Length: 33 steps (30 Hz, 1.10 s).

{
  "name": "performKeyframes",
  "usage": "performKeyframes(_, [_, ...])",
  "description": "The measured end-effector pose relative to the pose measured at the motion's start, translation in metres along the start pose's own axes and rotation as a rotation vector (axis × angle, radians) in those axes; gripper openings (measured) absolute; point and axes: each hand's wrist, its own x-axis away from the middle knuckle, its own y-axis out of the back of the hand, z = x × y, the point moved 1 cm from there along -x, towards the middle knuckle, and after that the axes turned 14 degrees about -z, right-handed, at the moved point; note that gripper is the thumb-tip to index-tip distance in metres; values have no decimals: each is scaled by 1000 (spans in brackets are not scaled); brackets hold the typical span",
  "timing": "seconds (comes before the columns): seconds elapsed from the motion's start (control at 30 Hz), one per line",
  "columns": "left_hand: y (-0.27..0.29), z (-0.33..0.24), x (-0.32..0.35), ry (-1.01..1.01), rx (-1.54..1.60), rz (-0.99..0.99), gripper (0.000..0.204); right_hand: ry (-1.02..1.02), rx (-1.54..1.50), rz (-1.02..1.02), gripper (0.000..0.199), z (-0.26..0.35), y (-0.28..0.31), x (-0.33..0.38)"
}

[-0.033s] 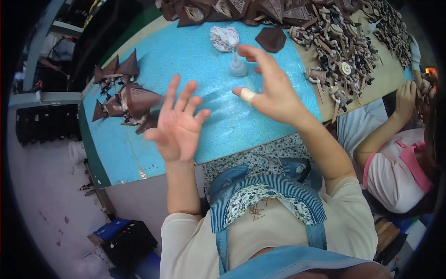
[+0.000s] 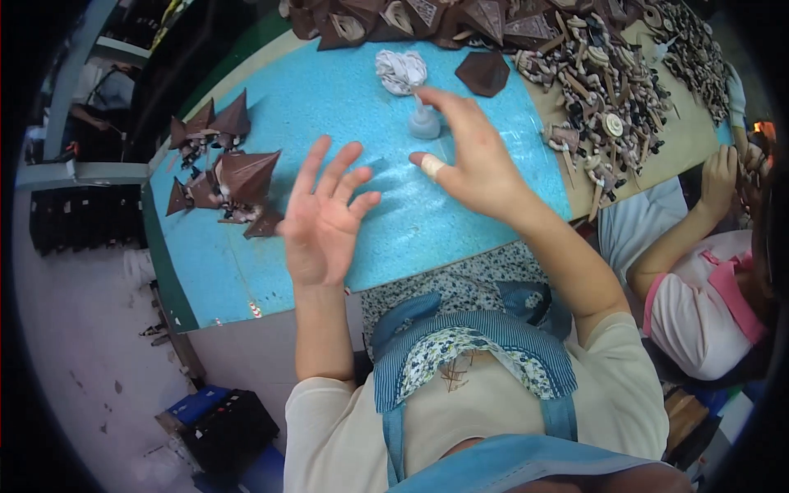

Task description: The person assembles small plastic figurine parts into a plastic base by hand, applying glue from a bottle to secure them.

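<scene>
Nothing has shifted from the picture before: both hands hover exactly as they did, so nothing is gripped. At 9 o'clock of the left hand [image 2: 325, 218], which is open with fingers spread, lie brown folded pieces [image 2: 222, 177]. The right hand [image 2: 477, 160], open too with a taped thumb, has a small bottle [image 2: 424, 122] at its 11 o'clock, just beside the forefinger. The blue mat [image 2: 345, 107] carries a rag [image 2: 401, 70] at 12; a parts heap [image 2: 608, 90] and a co-worker [image 2: 699, 287] sit at 3
</scene>
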Motion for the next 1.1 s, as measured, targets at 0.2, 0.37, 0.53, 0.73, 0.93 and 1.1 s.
performKeyframes(0.2, [13,-32,-26,-280,-828,-659,62,-243,-154,34,43,-2,9,11])
performKeyframes(0.37, [10,-40,-68,-417,-1118,-646,43,-268,-165,25,47,2,38,27])
performKeyframes(0.53, [4,-20,-190,-978,-1996,-482,52,-380,-400,-139,43,-4,40,52])
performKeyframes(0.73, [26,-26,-190,-441,-2132,-600,45,-447,-383,-144,36,-4,74,50])
performKeyframes(0.93, [-30,20,-50,-257,-1115,-360,40,-417,-435,-217,31,11,100,37])
performKeyframes(1.1, [-57,57,15,-40,-877,-126,68,-212,-328,2,35,28,116,33])
